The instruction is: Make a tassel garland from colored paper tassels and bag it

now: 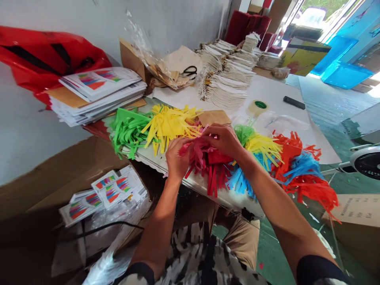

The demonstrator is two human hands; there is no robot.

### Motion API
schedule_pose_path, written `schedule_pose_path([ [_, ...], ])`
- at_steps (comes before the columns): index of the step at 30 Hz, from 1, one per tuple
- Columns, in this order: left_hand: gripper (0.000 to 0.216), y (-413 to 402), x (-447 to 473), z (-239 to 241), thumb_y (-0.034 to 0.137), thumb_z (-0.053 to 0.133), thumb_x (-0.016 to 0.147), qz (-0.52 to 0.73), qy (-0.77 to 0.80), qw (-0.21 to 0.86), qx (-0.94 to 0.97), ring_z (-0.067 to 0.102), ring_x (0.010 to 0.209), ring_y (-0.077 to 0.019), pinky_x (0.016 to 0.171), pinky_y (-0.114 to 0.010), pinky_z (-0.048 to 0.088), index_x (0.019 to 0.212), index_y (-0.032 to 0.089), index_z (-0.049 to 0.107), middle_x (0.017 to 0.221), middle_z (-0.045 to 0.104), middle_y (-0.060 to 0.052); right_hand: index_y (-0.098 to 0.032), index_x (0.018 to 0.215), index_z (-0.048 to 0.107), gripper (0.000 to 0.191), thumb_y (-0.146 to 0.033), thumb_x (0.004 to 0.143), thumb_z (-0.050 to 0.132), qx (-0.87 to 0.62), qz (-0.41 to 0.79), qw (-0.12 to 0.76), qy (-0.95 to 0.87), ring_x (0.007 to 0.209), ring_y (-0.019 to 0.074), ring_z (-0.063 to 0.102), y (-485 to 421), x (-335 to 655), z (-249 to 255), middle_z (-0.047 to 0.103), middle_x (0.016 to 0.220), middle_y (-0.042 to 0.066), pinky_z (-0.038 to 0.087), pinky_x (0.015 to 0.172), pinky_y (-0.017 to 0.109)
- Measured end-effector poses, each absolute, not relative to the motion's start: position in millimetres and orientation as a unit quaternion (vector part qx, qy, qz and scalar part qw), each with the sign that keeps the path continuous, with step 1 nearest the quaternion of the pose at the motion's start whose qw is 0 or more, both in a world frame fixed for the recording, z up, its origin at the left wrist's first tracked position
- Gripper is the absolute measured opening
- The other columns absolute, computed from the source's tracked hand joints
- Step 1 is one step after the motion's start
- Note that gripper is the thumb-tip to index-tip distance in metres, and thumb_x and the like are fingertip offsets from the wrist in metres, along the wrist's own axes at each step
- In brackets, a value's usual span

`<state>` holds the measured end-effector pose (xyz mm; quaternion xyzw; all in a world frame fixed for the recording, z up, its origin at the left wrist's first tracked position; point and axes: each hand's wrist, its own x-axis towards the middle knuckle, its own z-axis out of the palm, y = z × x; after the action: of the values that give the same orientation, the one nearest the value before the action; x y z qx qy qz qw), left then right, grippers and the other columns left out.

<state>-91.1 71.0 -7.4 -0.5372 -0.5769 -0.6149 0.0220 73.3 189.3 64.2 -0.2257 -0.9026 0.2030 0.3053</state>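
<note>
My left hand (pixel 178 159) is closed on a pink paper tassel (pixel 198 153) at the table's front edge. From the right, my right hand (pixel 225 139) pinches the top of the same tassel, and its fingertips partly hide it. Dark red fringed paper (pixel 216 174) lies just beneath. To the left are fringed bundles in green (pixel 130 128) and yellow (pixel 169 124). Right of my hands, partly behind my right forearm, lie blue fringe (pixel 242 180), more yellow fringe (pixel 264 146) and a red bundle (pixel 314 190) with a blue one on it.
Stacks of pale strung pieces (pixel 228 75) fill the table's back. Scissors (pixel 189 72), a tape roll (pixel 258 107) and a dark bar-shaped object (pixel 293 102) lie on the tabletop. Printed cards (pixel 97 95) are piled at left; a carton (pixel 139 178) holds more below. A fan (pixel 368 162) stands right.
</note>
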Motion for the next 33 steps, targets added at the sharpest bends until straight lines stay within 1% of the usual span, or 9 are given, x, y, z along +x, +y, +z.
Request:
schedule_pose_path([
  [8, 0.014, 75, -90, -6, 0.035, 0.068, 0.099, -0.608, -0.588, 0.028, -0.533, 0.072, 0.1, -0.0205, 0.095, -0.036, 0.054, 0.098, 0.024, 0.077, 0.098, 0.079, -0.004, -0.022, 0.093, 0.078, 0.012, -0.023, 0.094, 0.066, -0.226, 0.202, 0.32, -0.898, 0.072, 0.0137, 0.062, 185, 66, 65, 0.073, 0.096, 0.003, 0.045, 0.071, 0.028],
  [14, 0.017, 77, -95, -9, 0.038, 0.067, 0.1, -0.583, -0.606, 0.021, -0.541, 0.072, 0.101, -0.0208, 0.095, -0.036, 0.053, 0.098, 0.024, 0.077, 0.099, 0.079, -0.004, -0.019, 0.089, 0.077, 0.011, -0.02, 0.091, 0.067, -0.209, 0.268, 0.348, -0.874, 0.074, 0.0141, 0.062, 186, 65, 66, 0.075, 0.092, 0.004, 0.046, 0.07, 0.028],
  [20, 0.011, 80, -99, -12, 0.031, 0.068, 0.097, -0.523, -0.637, 0.096, -0.558, 0.068, 0.105, -0.0236, 0.099, -0.041, 0.049, 0.096, 0.023, 0.076, 0.104, 0.077, -0.007, -0.021, 0.087, 0.075, 0.009, -0.02, 0.09, 0.067, -0.207, 0.285, 0.377, -0.857, 0.079, 0.0149, 0.065, 188, 63, 65, 0.076, 0.097, 0.003, 0.048, 0.071, 0.029],
  [25, 0.008, 84, -105, -15, 0.019, 0.066, 0.091, -0.461, -0.702, 0.133, -0.526, 0.064, 0.107, -0.0274, 0.1, -0.044, 0.045, 0.093, 0.023, 0.073, 0.107, 0.074, -0.009, -0.021, 0.09, 0.068, 0.005, -0.02, 0.093, 0.064, -0.23, 0.252, 0.448, -0.826, 0.071, 0.0116, 0.057, 192, 62, 69, 0.071, 0.102, 0.003, 0.047, 0.067, 0.029],
  [27, 0.008, 86, -107, -17, 0.017, 0.066, 0.089, -0.453, -0.722, 0.129, -0.506, 0.062, 0.105, -0.0283, 0.098, -0.044, 0.046, 0.088, 0.023, 0.071, 0.105, 0.073, -0.009, -0.022, 0.09, 0.065, 0.005, -0.022, 0.094, 0.064, -0.227, 0.225, 0.48, -0.817, 0.076, 0.0128, 0.057, 194, 62, 75, 0.07, 0.103, 0.003, 0.049, 0.069, 0.03],
  [29, 0.007, 87, -110, -17, 0.017, 0.066, 0.088, -0.459, -0.733, 0.128, -0.485, 0.061, 0.105, -0.0288, 0.097, -0.044, 0.046, 0.085, 0.023, 0.069, 0.105, 0.071, -0.01, -0.024, 0.09, 0.062, 0.007, -0.024, 0.096, 0.062, -0.229, 0.196, 0.518, -0.8, 0.087, 0.0157, 0.062, 198, 64, 83, 0.069, 0.103, 0.003, 0.05, 0.075, 0.032],
  [31, 0.006, 86, -114, -16, 0.019, 0.065, 0.09, -0.475, -0.73, 0.144, -0.47, 0.06, 0.11, -0.0291, 0.101, -0.046, 0.044, 0.088, 0.022, 0.07, 0.11, 0.07, -0.011, -0.025, 0.091, 0.06, 0.009, -0.029, 0.099, 0.061, -0.232, 0.18, 0.549, -0.782, 0.103, 0.0186, 0.064, 203, 65, 91, 0.069, 0.108, 0.005, 0.052, 0.081, 0.034],
  [32, 0.007, 85, -117, -14, 0.021, 0.064, 0.093, -0.485, -0.725, 0.158, -0.464, 0.059, 0.113, -0.0294, 0.104, -0.047, 0.043, 0.09, 0.022, 0.07, 0.113, 0.069, -0.011, -0.025, 0.092, 0.059, 0.011, -0.032, 0.101, 0.059, -0.233, 0.183, 0.559, -0.775, 0.106, 0.0189, 0.064, 207, 66, 93, 0.069, 0.11, 0.005, 0.052, 0.082, 0.035],
  [33, 0.008, 83, -120, -12, 0.024, 0.063, 0.095, -0.493, -0.72, 0.173, -0.456, 0.058, 0.116, -0.0298, 0.107, -0.048, 0.042, 0.093, 0.021, 0.071, 0.117, 0.068, -0.012, -0.025, 0.094, 0.057, 0.014, -0.036, 0.103, 0.058, -0.237, 0.193, 0.562, -0.769, 0.103, 0.0182, 0.064, 211, 66, 94, 0.069, 0.112, 0.006, 0.052, 0.081, 0.034],
])
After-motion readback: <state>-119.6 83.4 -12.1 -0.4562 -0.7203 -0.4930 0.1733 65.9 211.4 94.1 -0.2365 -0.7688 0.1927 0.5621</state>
